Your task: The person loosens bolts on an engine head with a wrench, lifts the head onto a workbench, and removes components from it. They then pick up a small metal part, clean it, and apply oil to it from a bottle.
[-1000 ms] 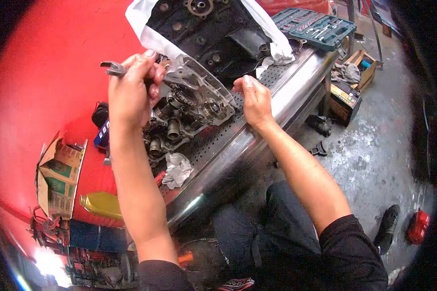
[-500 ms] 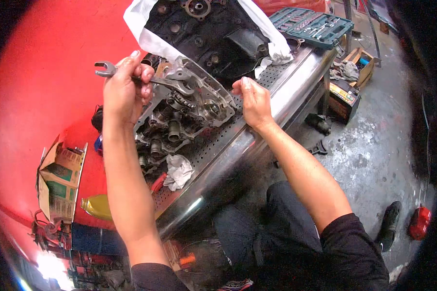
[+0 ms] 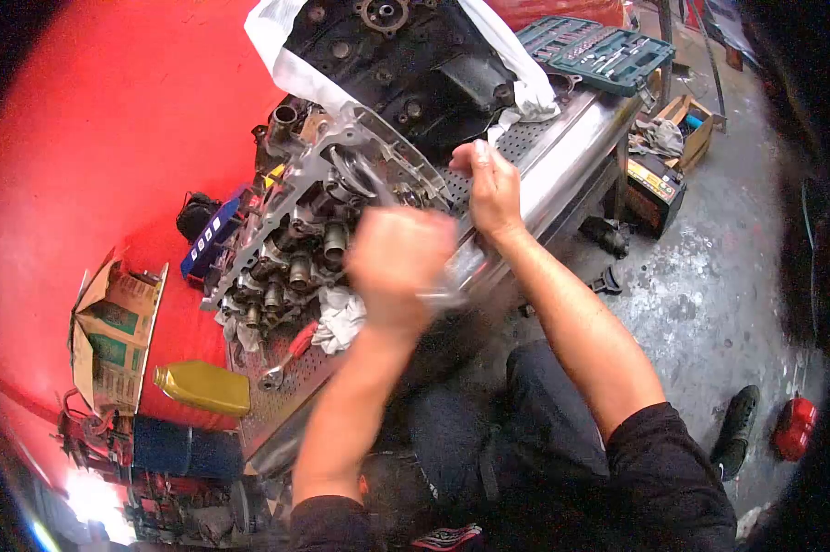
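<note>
A metal wrench (image 3: 443,296), smeared by motion, is gripped in my left hand (image 3: 401,258). This hand is over the near side of a cylinder head (image 3: 297,184) with rows of springs and round valve-train parts. The wrench's far end reaches over the right end of the head, where blur hides its exact contact. My right hand (image 3: 495,191) is beside that same end, its fingers curled closed; whatever they may hold is hidden. Below the head, a crumpled white rag (image 3: 339,322) and a red-handled ratchet (image 3: 291,356) lie on the perforated metal bench (image 3: 295,391).
A dark engine block (image 3: 415,78) rests on white cloth behind the head. A green socket set case (image 3: 599,55) lies open at the bench's far end. A yellow oil bottle (image 3: 203,385) and a cardboard box (image 3: 121,340) are at left. A battery (image 3: 654,189) stands on the floor.
My left hand has swung right and toward me with the wrench, uncovering more of the cylinder head and the ratchet. My right hand has stayed nearly in place, still curled.
</note>
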`<state>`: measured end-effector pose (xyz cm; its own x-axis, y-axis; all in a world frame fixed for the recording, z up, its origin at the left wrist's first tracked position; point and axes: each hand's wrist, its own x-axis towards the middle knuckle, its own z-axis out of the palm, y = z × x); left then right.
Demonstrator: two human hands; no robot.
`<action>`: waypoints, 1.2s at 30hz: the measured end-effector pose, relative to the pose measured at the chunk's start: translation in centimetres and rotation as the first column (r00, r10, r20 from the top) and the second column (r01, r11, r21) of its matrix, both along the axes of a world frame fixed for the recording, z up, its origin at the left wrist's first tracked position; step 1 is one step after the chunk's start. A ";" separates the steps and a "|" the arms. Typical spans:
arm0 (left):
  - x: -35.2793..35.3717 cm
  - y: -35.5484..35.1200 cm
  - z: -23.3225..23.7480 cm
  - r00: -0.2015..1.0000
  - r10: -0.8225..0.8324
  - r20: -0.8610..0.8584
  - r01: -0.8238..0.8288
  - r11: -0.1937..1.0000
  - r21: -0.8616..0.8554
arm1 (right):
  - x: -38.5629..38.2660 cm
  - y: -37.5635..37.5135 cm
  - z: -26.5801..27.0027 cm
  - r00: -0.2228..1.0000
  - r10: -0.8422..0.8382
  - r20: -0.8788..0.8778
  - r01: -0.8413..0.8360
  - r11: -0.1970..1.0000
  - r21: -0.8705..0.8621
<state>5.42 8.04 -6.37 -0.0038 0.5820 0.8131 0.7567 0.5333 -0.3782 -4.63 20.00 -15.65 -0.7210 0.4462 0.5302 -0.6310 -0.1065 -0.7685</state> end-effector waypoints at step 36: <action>2.6 -0.9 -4.3 0.990 0.052 0.127 -0.033 0.989 -0.147 | 0.2 -0.2 -0.1 1.000 0.011 0.002 -0.011 0.999 -0.035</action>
